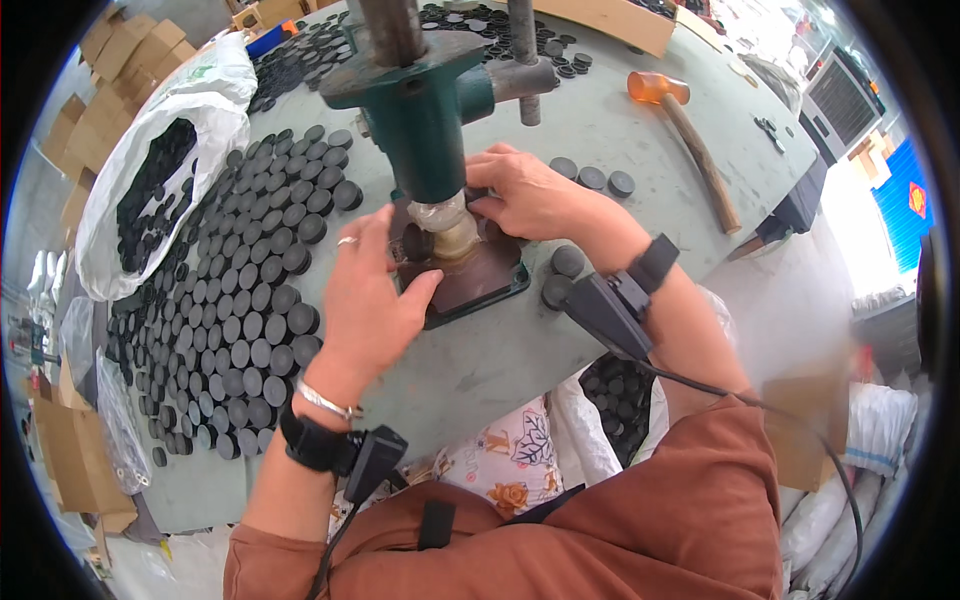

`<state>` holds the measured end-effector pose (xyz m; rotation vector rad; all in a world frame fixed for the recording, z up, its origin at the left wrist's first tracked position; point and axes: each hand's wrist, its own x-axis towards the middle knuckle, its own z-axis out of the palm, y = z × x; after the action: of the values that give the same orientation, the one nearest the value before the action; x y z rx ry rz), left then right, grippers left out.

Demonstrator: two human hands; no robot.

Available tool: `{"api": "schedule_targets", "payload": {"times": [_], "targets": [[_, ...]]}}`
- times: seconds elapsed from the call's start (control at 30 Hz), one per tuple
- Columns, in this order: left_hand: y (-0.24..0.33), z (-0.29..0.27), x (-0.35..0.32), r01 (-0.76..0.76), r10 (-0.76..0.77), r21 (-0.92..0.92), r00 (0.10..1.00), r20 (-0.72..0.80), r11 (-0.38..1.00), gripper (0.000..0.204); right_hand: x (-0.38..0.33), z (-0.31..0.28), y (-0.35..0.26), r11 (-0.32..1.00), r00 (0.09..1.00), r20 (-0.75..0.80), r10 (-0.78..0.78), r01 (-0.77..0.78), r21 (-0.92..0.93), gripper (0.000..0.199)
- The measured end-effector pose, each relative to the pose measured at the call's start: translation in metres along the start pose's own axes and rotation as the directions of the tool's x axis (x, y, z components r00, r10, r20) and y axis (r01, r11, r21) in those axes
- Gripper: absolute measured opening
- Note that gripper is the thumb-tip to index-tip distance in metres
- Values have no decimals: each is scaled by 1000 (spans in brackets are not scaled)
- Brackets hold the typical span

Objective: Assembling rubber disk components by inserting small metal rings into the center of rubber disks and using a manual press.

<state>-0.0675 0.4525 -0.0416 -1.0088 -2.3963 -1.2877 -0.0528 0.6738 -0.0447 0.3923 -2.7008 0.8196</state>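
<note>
A dark green hand press (425,110) stands before me, its pale lower tip down on a light-coloured piece (455,240) over a brown base plate (470,283). My left hand (365,300) is at the plate's left side, thumb and fingers apart. Close to its fingertips a round black cap (417,243) stands tilted beside the press tip; whether the fingers touch it is unclear. My right hand (535,195) reaches behind the tip from the right, thumb and fingers closed on another black cap (478,194), mostly hidden.
Many round black caps (245,300) cover the table's left side; a few more caps (592,178) lie right of the press. An orange-headed mallet (690,140) rests farther right. A white sack (110,235) of black pieces leans at the left edge. Another open sack (655,410) sits below the table edge.
</note>
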Motion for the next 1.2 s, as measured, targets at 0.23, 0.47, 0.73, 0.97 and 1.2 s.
{"api": "schedule_targets", "payload": {"times": [0.23,0.47,0.73,0.97,1.2], "targets": [[-22,-13,17,33,-30,-4,945,326,999,43,-4,-5,14,929,980,-93,179,-199,-313,32],[-29,-14,9,314,-156,-411,914,374,856,44,-25,-7,18,883,968,-125,219,-251,-397,33],[-29,-20,8,148,-64,-279,955,289,949,45,-37,-22,-9,856,823,-429,374,-484,-182,31],[-28,-25,12,362,-183,-428,896,404,828,43,-28,-93,-71,846,635,-629,448,-75,528,21],[-11,-51,-12,706,-287,-640,708,646,303,46,-60,-21,-109,734,795,-304,525,-242,634,14]]}}
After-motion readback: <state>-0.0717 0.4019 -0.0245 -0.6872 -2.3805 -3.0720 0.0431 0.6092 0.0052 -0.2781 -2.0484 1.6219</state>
